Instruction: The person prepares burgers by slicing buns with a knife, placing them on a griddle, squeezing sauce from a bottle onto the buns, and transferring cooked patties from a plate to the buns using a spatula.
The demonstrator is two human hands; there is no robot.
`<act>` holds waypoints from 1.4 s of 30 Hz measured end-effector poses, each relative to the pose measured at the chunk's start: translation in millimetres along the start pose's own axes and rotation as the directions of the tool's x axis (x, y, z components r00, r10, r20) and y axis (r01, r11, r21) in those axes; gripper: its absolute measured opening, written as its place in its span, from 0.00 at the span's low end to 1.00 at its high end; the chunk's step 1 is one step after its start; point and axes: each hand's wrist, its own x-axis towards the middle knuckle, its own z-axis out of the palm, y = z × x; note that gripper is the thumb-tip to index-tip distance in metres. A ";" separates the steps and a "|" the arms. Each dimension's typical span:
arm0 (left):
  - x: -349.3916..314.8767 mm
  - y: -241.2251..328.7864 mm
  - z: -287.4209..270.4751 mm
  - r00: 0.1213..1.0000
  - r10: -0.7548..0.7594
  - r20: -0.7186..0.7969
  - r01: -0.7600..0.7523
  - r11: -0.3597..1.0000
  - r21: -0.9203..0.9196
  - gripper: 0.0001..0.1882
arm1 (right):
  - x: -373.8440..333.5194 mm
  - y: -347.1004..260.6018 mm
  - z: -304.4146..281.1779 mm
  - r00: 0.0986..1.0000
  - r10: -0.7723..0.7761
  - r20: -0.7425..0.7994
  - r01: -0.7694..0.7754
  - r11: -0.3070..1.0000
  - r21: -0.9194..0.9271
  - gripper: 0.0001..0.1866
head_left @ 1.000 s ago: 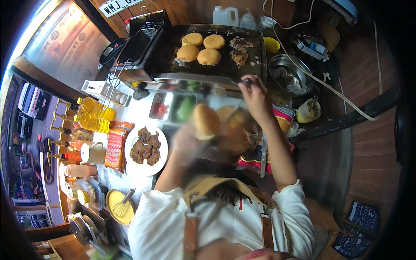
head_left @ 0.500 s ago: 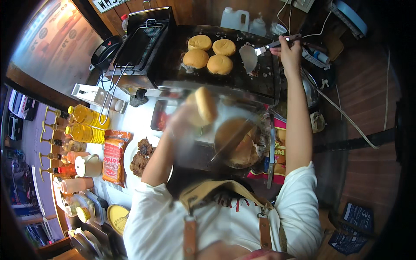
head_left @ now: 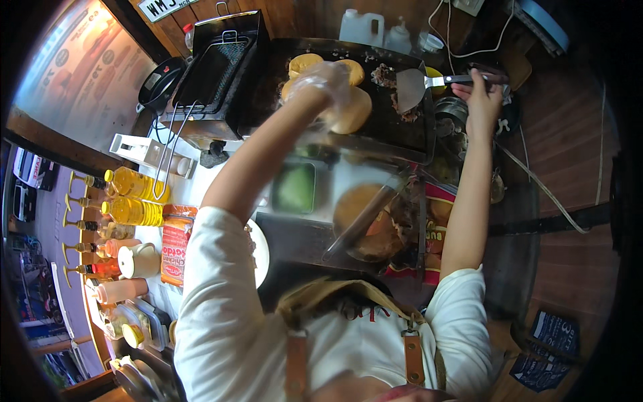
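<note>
My left hand (head_left: pixel 321 86), in a clear plastic glove, is closed on a burger bun (head_left: pixel 353 112) and holds it over the griddle (head_left: pixel 395 137). Its fingers are partly blurred. Around it, several golden buns (head_left: pixel 305 63) lie on the hot plate, some partly hidden by the hand. My right hand (head_left: pixel 479 94) is wrapped around the dark handle of a spatula (head_left: pixel 410 90). The wide metal blade of that spatula rests at the griddle's right side, among browned scraps (head_left: pixel 407 114).
A round wooden board (head_left: pixel 348 201) with a long metal tool across it lies nearer me. Left of it stand a green-filled tray (head_left: pixel 295 187) and a white plate (head_left: pixel 261 258). Oil bottles (head_left: pixel 137 211) line the left side. A fryer (head_left: pixel 218 74) adjoins the griddle.
My left hand has carried the bun forward from above the counter to over the griddle. My right hand has drawn the spatula rightward across the hot plate.
</note>
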 end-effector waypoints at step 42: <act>-47.4 79.1 93.2 0.898 0.408 -0.168 -0.358 0.896 0.263 0.35 | -78.2 38.8 -63.6 0.966 0.224 -0.132 -0.198 0.963 0.181 0.09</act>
